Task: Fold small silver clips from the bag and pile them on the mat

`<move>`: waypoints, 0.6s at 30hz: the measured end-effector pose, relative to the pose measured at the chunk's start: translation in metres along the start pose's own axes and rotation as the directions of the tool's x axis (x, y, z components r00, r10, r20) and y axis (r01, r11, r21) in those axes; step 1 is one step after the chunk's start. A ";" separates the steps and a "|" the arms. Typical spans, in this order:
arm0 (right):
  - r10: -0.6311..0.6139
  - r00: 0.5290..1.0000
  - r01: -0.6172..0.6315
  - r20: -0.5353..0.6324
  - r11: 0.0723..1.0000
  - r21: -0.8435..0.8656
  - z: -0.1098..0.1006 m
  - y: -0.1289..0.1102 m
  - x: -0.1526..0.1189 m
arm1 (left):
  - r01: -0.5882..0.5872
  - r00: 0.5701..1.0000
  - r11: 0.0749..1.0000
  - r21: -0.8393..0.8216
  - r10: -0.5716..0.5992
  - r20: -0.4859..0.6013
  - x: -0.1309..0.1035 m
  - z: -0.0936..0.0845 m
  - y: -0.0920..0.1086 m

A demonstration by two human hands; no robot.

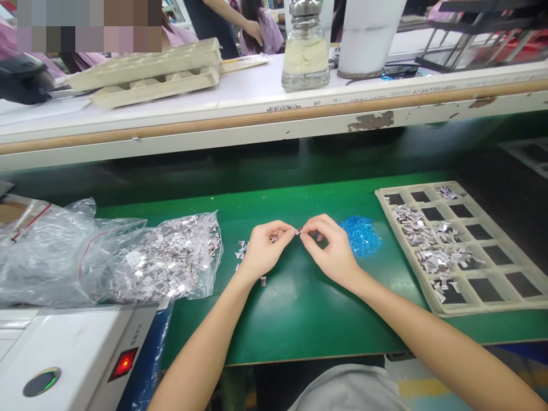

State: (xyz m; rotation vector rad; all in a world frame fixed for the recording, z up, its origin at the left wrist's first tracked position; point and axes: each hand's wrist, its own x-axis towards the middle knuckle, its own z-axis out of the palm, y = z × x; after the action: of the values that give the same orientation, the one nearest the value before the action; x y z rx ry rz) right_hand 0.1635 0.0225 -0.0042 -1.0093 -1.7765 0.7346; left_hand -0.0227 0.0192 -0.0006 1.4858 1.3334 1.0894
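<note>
Over the middle of the green work surface (291,319), my left hand (268,245) and my right hand (329,245) meet fingertip to fingertip. Both pinch one tiny silver-and-dark flat piece (298,231), whose details are too small to make out. Loose pieces of a like kind (241,250) lie beside and partly behind my left hand, and a single piece (263,281) sits below it. Just right of my right hand is a pile of small shiny blue pieces (362,235).
On the left lies a clear plastic bag (166,257) full of small silver pieces, behind a white machine (77,354) with a lit red switch. A compartment tray (488,288) at right holds more pieces. Above runs a shelf (240,123) with a glass bottle (306,57). People sit beyond.
</note>
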 end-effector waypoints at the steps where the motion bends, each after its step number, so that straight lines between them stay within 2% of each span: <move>1: -0.015 1.000 0.015 0.008 1.000 0.001 0.000 -0.001 -0.001 | 0.005 1.000 1.000 -0.006 -0.005 -0.006 0.000 0.000 0.001; 5: -0.034 0.999 0.033 -0.025 0.999 -0.040 0.000 -0.002 -0.002 | 0.023 0.998 0.999 -0.041 -0.025 -0.060 0.002 0.000 0.004; 8: -0.041 0.999 0.041 -0.002 0.990 -0.135 -0.001 0.004 -0.002 | 0.074 0.990 0.974 -0.212 -0.097 -0.102 0.004 -0.002 0.006; 10: -0.046 0.995 0.067 0.086 0.962 -0.265 -0.001 0.009 -0.003 | 0.111 0.981 0.908 -0.405 -0.164 -0.099 0.006 -0.006 0.007; 13: -0.053 0.972 0.166 0.228 0.844 -0.509 0.002 0.014 -0.008 | 0.148 0.969 0.754 -0.640 -0.240 -0.060 0.009 -0.016 0.008; 16: -0.106 0.953 0.270 0.285 0.726 -0.632 0.005 0.011 -0.014 | 0.207 0.954 0.628 -0.750 -0.301 0.012 0.012 -0.026 0.006; 18: -0.154 0.935 0.330 0.320 0.712 -0.620 0.008 0.003 -0.018 | 0.241 0.945 0.583 -0.776 -0.322 0.051 0.013 -0.029 0.005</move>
State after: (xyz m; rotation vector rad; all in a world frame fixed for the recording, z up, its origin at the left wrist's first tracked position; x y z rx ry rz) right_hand 0.1609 0.0081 -0.0171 -1.1287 -2.4248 0.0165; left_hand -0.0487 0.0327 0.0125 0.5452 0.9023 1.2972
